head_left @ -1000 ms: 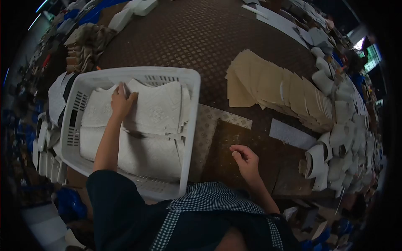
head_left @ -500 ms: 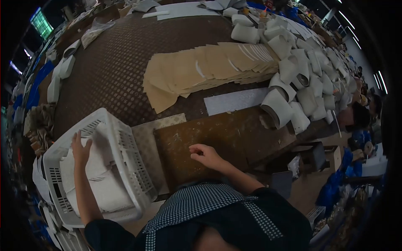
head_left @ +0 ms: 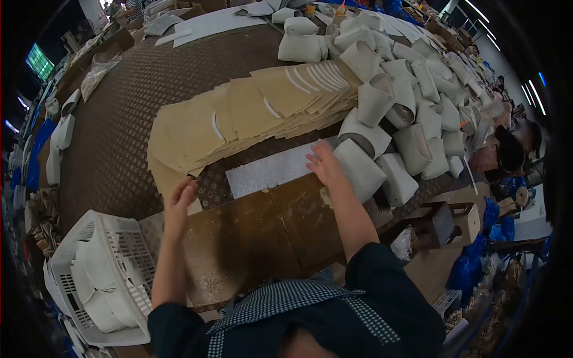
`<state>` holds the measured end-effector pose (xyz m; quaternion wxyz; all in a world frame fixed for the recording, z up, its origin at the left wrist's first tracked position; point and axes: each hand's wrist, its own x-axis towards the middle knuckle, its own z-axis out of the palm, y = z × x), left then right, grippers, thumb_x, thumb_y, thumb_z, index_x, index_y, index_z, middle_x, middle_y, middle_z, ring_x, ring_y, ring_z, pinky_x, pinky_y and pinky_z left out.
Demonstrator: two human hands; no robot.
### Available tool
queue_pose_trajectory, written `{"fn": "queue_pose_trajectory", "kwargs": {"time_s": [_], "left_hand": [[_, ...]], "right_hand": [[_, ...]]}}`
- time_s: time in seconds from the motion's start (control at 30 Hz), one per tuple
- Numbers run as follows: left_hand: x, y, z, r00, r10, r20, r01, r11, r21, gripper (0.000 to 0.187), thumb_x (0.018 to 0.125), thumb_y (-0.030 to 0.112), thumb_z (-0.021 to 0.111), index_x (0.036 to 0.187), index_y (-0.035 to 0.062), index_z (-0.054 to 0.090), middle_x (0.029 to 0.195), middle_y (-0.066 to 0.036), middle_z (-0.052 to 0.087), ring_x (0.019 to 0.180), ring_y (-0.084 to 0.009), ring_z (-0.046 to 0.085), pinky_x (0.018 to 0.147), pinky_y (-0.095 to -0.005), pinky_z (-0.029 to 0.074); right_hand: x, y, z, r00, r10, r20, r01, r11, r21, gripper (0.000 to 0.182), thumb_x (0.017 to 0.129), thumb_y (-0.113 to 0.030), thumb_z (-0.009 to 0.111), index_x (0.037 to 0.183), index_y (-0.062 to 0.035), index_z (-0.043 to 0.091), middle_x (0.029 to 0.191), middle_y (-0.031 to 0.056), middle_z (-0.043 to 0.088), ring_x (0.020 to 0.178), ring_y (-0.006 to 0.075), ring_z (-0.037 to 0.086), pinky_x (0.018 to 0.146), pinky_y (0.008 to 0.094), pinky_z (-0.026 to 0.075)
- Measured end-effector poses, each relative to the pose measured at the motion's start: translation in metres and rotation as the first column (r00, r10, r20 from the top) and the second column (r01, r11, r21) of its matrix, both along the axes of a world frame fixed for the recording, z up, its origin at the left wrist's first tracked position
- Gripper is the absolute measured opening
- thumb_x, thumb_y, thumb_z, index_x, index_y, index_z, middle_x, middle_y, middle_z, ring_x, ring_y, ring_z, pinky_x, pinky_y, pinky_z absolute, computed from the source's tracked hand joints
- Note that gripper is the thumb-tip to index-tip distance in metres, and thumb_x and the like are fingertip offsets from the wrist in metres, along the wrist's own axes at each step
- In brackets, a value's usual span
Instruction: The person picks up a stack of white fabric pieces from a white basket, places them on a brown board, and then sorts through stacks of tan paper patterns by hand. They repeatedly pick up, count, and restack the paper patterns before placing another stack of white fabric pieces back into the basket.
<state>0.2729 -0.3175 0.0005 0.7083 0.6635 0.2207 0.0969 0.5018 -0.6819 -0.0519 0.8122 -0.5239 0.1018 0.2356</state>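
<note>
My left hand (head_left: 181,200) is at the near left corner of a fanned stack of tan sheets (head_left: 197,128), its fingers loosely bent with nothing seen in them. Several of the sheets carry white curved strips. Beside the heap of curled white pieces (head_left: 358,170), my right hand (head_left: 325,164) is open, fingers spread. Its fingertips overlap the right end of a flat white textured sheet (head_left: 268,170). Under both forearms lies a worn brown board (head_left: 250,227).
A white plastic basket (head_left: 128,238) with white pieces (head_left: 104,292) inside stands at my left. At the right are a dark open box-like frame (head_left: 436,224) and blue plastic bags (head_left: 468,268). A person (head_left: 507,149) is at the far right. White sheets (head_left: 221,27) lie across the table.
My left hand has left the basket and moved right toward the tan sheets. My right hand has reached forward and right, its fingers spreading. The view has shifted to the right.
</note>
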Motion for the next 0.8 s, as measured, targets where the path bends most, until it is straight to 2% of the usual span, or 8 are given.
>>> {"fn": "queue_pose_trajectory", "kwargs": {"time_s": [0.07,0.2,0.23,0.37,0.4,0.6,0.7,0.8], "left_hand": [[0.049,-0.057,-0.043,1.000,-0.020,-0.021,0.015,0.975,-0.221,0.039,0.094,0.023,0.059,0.128,0.0034,0.054,0.121,-0.009,0.060,0.106,-0.0169,0.059,0.086,-0.0284,0.048],[0.134,-0.139,-0.105,0.995,0.010,-0.100,-0.073,0.761,-0.644,0.033,0.091,0.028,0.065,0.113,0.0048,0.058,0.109,-0.009,0.062,0.099,-0.0216,0.062,0.078,-0.0341,0.051],[0.152,-0.150,-0.120,0.992,-0.014,-0.123,-0.072,0.744,-0.664,0.040,0.091,0.031,0.064,0.118,0.0029,0.054,0.116,-0.013,0.060,0.109,-0.0253,0.058,0.086,-0.0382,0.051],[0.213,-0.188,-0.131,0.967,0.133,-0.215,-0.249,0.645,-0.722,0.045,0.090,0.030,0.065,0.120,0.0002,0.051,0.116,-0.016,0.059,0.106,-0.0292,0.058,0.087,-0.0398,0.050],[0.226,-0.190,-0.132,0.966,0.162,-0.201,-0.258,0.652,-0.713,0.045,0.090,0.031,0.066,0.120,0.0004,0.051,0.117,-0.016,0.058,0.108,-0.0296,0.057,0.090,-0.0412,0.049],[0.282,-0.199,-0.136,0.939,0.294,-0.180,-0.326,0.582,-0.745,0.061,0.086,0.037,0.070,0.130,0.0028,0.043,0.132,-0.015,0.045,0.126,-0.0325,0.041,0.103,-0.0504,0.038],[0.293,-0.201,-0.123,0.932,0.327,-0.159,-0.319,0.523,-0.791,0.077,0.083,0.043,0.071,0.139,0.0053,0.033,0.138,-0.015,0.037,0.131,-0.0337,0.034,0.104,-0.0549,0.036],[0.295,-0.195,-0.119,0.932,0.286,-0.223,-0.346,0.516,-0.784,0.091,0.079,0.052,0.072,0.143,0.0069,0.025,0.141,-0.016,0.032,0.131,-0.0344,0.033,0.101,-0.0576,0.038]], "right_hand": [[0.038,-0.009,-0.002,0.992,-0.106,-0.070,0.107,0.994,0.008,0.084,0.089,-0.043,0.064,0.150,-0.0114,0.015,0.151,0.0155,0.024,0.130,0.0345,0.036,0.104,0.0491,0.034],[0.099,-0.027,-0.015,0.966,-0.202,-0.161,0.201,0.979,-0.024,0.089,0.087,-0.045,0.066,0.150,-0.0099,0.015,0.151,0.0178,0.023,0.131,0.0351,0.035,0.106,0.0490,0.032],[0.112,-0.028,-0.018,0.954,-0.230,-0.192,0.228,0.973,-0.034,0.090,0.086,-0.046,0.067,0.151,-0.0095,0.014,0.151,0.0185,0.022,0.131,0.0352,0.035,0.107,0.0488,0.032],[0.154,-0.027,-0.045,0.916,-0.306,-0.258,0.299,0.952,-0.067,0.084,0.086,-0.044,0.067,0.146,-0.0047,0.023,0.143,0.0193,0.033,0.129,0.0352,0.037,0.109,0.0476,0.029],[0.161,-0.022,-0.050,0.906,-0.335,-0.259,0.334,0.941,-0.048,0.076,0.086,-0.043,0.067,0.142,-0.0040,0.032,0.137,0.0192,0.039,0.126,0.0340,0.040,0.109,0.0473,0.028],[0.176,-0.015,-0.071,0.883,-0.386,-0.268,0.408,0.913,0.029,0.060,0.084,-0.045,0.069,0.121,-0.0027,0.049,0.112,0.0079,0.054,0.104,0.0231,0.053,0.092,0.0396,0.046],[0.181,-0.022,-0.074,0.900,-0.306,-0.311,0.345,0.935,0.077,0.065,0.083,-0.047,0.069,0.128,-0.0064,0.047,0.115,0.0089,0.053,0.110,0.0247,0.052,0.094,0.0412,0.045],[0.193,-0.030,-0.076,0.945,-0.185,-0.271,0.146,0.976,-0.160,0.062,0.081,-0.049,0.071,0.118,-0.0036,0.051,0.107,0.0062,0.057,0.099,0.0205,0.056,0.081,0.0372,0.050]]}}
